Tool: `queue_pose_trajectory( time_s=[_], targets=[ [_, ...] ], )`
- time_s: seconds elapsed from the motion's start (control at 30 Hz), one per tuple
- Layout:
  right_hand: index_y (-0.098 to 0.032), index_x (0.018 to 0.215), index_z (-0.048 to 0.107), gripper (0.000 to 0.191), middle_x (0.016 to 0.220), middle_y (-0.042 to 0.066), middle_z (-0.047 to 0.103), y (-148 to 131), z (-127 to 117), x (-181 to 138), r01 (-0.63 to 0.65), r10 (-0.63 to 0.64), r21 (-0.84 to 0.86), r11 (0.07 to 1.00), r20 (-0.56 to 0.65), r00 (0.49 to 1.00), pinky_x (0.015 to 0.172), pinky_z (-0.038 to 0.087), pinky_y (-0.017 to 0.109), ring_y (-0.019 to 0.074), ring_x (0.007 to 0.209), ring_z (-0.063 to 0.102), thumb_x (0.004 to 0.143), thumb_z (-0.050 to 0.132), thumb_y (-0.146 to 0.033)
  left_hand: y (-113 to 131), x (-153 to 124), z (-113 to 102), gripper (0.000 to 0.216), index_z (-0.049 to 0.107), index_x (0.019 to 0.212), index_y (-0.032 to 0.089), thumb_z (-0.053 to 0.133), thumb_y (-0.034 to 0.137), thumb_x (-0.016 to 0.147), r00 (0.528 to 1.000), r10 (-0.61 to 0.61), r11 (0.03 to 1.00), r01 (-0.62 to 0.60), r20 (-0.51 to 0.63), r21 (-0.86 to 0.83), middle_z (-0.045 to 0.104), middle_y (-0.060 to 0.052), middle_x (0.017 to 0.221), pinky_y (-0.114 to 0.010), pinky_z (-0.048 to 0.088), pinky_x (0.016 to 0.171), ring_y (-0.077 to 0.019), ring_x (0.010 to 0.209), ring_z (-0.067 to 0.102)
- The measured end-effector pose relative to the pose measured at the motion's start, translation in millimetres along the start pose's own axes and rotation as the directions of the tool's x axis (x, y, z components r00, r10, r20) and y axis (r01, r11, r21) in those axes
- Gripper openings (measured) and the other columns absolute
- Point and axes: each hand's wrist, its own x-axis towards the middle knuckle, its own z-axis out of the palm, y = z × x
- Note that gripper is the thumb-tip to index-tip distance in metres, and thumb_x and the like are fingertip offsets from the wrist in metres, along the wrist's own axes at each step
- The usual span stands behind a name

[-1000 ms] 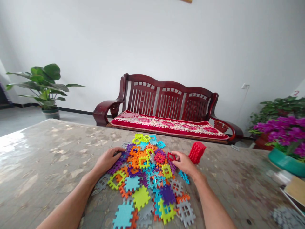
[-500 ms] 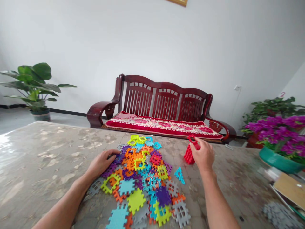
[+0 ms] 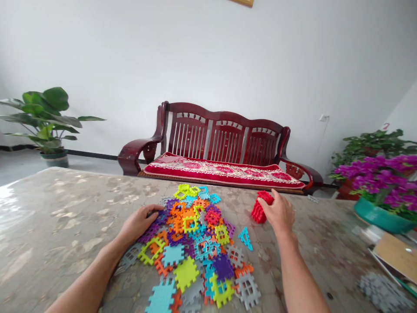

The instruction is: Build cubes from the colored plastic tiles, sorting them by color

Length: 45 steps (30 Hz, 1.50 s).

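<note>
Right then, my right hand (image 3: 280, 213) was the one that mattered: it sat against the red stack (image 3: 260, 208), fingers curled over its top and near side, so I read it as gripping the stack rather than just resting on it. The stack stood on the table (image 3: 65, 217), well off to the right of the pile (image 3: 195, 243) of coloured tiles, and it lay just ahead and to the left of my right palm, thumb side toward it. Its long axis leaned, the upper end tipped away toward the sofa (image 3: 221, 152) and a little rightward, the base nearer the pile. How many tiles made it up I could not tell.

My left hand (image 3: 140, 222) was flat and loose on the near left edge of the pile, fingertips touching purple and grey tiles, clasping nothing that I could see. It was well apart from the stack, with the whole heap between them, so the right hand was plainly the nearer of the two.

Between pile and right wrist lay a lone teal triangle (image 3: 245, 238), apart from both, just left of my forearm. Further right, near the table edge, stood a green pot (image 3: 378, 217) of purple flowers, and a grey tile (image 3: 379, 291) lay by itself at the near right corner. A leafy plant (image 3: 45, 113) stood on the floor far left.
</note>
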Motion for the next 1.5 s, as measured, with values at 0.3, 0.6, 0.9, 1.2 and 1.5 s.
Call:
queue_pose_trajectory(
  time_s=[0.3,0.6,0.9,1.2,1.5],
  targets=[
    [-0.016,0.130,0.054,0.059,0.124,0.014,0.062,5,9,0,-0.085,0.073,0.137,0.987,0.096,0.993,0.091,0.044,0.041,0.0295,0.109,0.058,0.082,0.049,-0.050,6,-2,-3,0.038,0.071,0.102,0.022,0.046,0.038,0.077,1.000,-0.005,1.000,0.005,0.011,0.013,0.074,-0.002,0.108,-0.033,0.046,0.097,-0.0242,0.103,0.065],
    [-0.018,0.117,0.063,0.045,0.119,0.011,0.065,-45,11,-20,0.327,-0.384,0.461,0.825,0.033,0.923,0.102,0.041,0.042,0.0251,0.113,0.057,0.080,0.055,-0.040,7,-3,-1,0.036,0.071,0.102,0.024,0.046,0.032,0.078,1.000,0.017,1.000,-0.017,-0.012,0.024,0.074,0.000,0.107,-0.029,0.047,0.094,-0.0211,0.101,0.066],
    [-0.022,0.123,0.062,0.046,0.130,0.008,0.060,-117,25,-96,0.413,-0.601,0.505,0.758,0.294,0.743,0.106,0.037,0.041,0.0246,0.121,0.052,0.078,0.063,-0.031,9,-5,-1,0.035,0.070,0.103,0.023,0.045,0.028,0.080,1.000,0.013,0.999,-0.012,-0.008,0.046,0.074,-0.002,0.108,-0.030,0.046,0.094,-0.0209,0.102,0.065],
    [-0.024,0.096,0.071,0.024,0.100,0.004,0.070,-100,36,-94,0.270,-0.481,0.534,0.801,0.306,0.822,0.088,0.047,0.031,0.0191,0.095,0.064,0.084,0.051,-0.027,10,-4,-1,0.035,0.071,0.101,0.023,0.044,0.028,0.079,1.000,0.026,1.000,-0.026,-0.001,0.016,0.074,-0.001,0.106,-0.031,0.046,0.095,-0.0210,0.102,0.066],
    [-0.015,0.130,0.054,0.045,0.135,0.013,0.054,-83,78,-45,0.226,-0.244,0.094,0.970,0.416,0.876,0.106,0.034,0.030,0.0220,0.127,0.047,0.085,0.047,-0.018,8,-4,-1,0.035,0.071,0.099,0.024,0.045,0.029,0.077,0.999,0.026,1.000,-0.026,-0.026,0.009,0.074,-0.001,0.105,-0.031,0.047,0.095,-0.0214,0.101,0.066]
  ],
)
